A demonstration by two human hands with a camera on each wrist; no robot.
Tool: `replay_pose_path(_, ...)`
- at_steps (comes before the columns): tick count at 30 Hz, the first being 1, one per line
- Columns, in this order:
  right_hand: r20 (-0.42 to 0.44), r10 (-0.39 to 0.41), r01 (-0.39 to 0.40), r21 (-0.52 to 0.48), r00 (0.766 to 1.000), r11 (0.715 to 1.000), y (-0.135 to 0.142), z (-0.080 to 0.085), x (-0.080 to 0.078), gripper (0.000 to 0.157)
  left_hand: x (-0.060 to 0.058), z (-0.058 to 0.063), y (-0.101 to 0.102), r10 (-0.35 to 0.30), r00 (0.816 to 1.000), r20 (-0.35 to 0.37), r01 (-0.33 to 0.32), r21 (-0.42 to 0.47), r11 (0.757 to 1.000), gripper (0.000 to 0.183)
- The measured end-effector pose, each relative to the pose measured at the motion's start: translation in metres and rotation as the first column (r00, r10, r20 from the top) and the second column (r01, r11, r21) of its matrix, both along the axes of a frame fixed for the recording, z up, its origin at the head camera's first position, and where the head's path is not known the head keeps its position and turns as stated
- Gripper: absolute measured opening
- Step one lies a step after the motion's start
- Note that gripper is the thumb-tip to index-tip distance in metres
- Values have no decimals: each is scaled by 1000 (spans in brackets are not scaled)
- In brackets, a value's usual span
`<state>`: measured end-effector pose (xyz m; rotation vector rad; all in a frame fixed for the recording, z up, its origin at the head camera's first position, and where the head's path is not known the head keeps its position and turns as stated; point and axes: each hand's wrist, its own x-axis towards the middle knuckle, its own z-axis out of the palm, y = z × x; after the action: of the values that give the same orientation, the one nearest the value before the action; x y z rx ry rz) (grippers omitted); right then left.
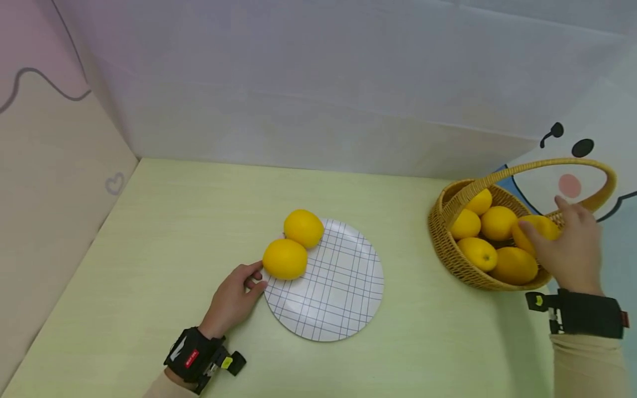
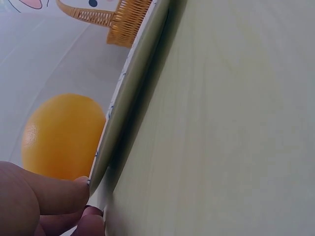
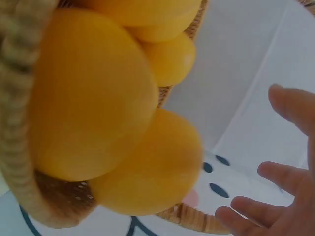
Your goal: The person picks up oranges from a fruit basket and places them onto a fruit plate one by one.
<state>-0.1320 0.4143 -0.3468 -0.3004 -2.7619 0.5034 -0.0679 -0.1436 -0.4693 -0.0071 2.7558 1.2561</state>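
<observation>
A round white plate (image 1: 343,287) with a dark grid pattern bears two yellow lemons, one lemon (image 1: 303,228) behind the other lemon (image 1: 285,259) at its left side. My left hand (image 1: 231,298) holds the plate's left rim between thumb and fingers, close beside the nearer lemon (image 2: 64,137). On the right, my right hand (image 1: 574,249) hovers over the right side of a wicker basket (image 1: 448,251). Its fingers (image 3: 280,177) are spread and hold nothing. Nearest to it is a lemon (image 1: 525,235), partly hidden by the hand, lying among several more in the basket.
The basket's tall arched handle (image 1: 547,163) rises over the lemons beside my right hand. Behind the pale table (image 1: 199,221) stands a white cloth backdrop (image 1: 323,110). A printed panel (image 1: 64,166) borders the left side.
</observation>
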Motion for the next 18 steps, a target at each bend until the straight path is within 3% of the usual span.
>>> replay_pose_path(7,170,42,-42,-4,985,999,18,-7,-5,94,0,1,0,4,1000,3,-4,2,1000,45)
replay_pose_path(12,266,114,-108,-38,957,993,28,-9,-7,99,0,2,0,5,1000,3,-5,0,1000,45)
replay_pose_path(18,298,133,-131,-25,945,991,34,-16,-9,102,1,3,1,4,1000,-4,-4,2,1000,45)
